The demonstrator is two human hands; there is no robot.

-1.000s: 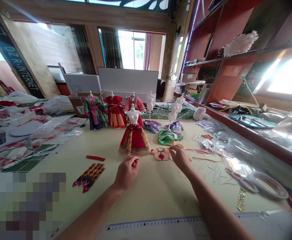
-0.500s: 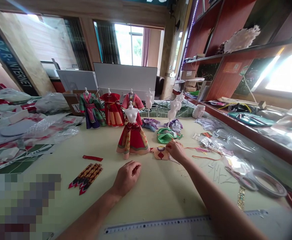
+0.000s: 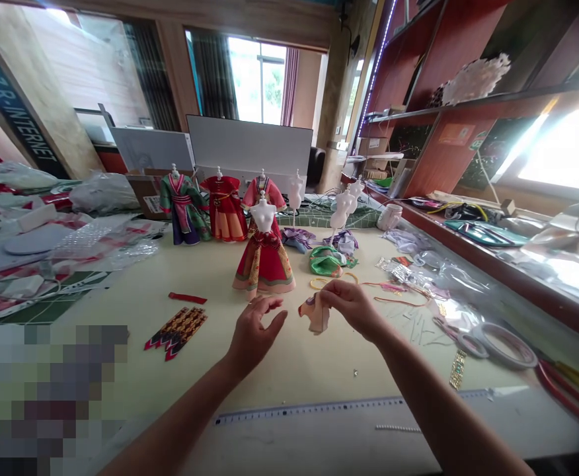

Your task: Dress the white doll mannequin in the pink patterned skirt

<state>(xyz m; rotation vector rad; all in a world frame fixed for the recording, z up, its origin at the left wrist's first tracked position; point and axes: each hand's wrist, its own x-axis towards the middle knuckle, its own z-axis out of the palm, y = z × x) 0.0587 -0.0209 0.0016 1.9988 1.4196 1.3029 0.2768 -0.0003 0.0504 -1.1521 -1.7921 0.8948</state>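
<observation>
Head view. The right hand (image 3: 351, 307) was closed in a pinch, gripping a small peach fabric piece (image 3: 314, 314) that hung above the pale yellow table (image 3: 289, 370), near a red doll dress (image 3: 264, 268) on a white mannequin. The left hand (image 3: 256, 334) was open, fingers spread, holding nothing, just beside the fabric piece. Patterned ribbon strips (image 3: 175, 332) lay left of the hands, a green cloth bundle (image 3: 325, 262) lay beyond them, and a long ruler (image 3: 304, 411) lay along the near side.
</observation>
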